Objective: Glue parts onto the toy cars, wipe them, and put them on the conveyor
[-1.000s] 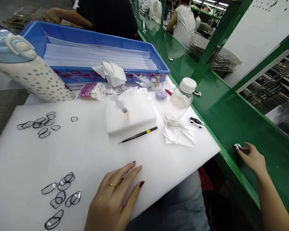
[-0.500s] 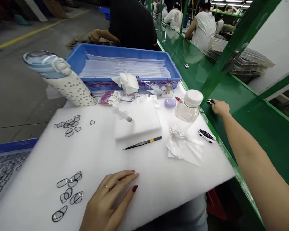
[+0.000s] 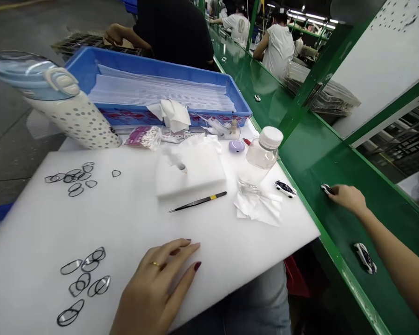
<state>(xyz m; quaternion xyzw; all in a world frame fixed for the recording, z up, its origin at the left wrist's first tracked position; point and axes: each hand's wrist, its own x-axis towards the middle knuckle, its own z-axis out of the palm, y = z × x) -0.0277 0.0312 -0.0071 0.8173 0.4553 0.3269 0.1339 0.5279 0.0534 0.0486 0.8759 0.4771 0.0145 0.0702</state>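
Your right hand [image 3: 347,197] is reaching out over the green belt [image 3: 321,153], and its fingertips are closing on a small toy car [image 3: 326,189] lying on that belt; the car is so small here that you cannot tell whether it is truly pinched or only touched. A second toy car [image 3: 365,257] is lying on the belt nearer to you, just beside your right forearm. A third car [image 3: 285,188] is sitting on the right edge of the white foam sheet [image 3: 132,223] that is covering your desk, just beside a clear bottle with a white cap [image 3: 261,157] and a crumpled tissue [image 3: 256,208].

Your left hand [image 3: 157,288] is resting flat and relaxed on the foam, fingers spread, holding nothing. Black tweezers with a yellow band [image 3: 197,202] are lying ahead of it, near a white foam block [image 3: 189,170]. Thin black rings are lying in two clusters on the sheet, one near your left hand [image 3: 84,284] and one farther off to the left [image 3: 71,179].

Beyond these, a dotted drinking bottle [image 3: 56,107] is lying tilted beside a blue tray [image 3: 91,65] stacked with white sheets. A small lilac case [image 3: 236,146] is sitting between the foam block and the clear bottle. Other people are working farther along the belt.
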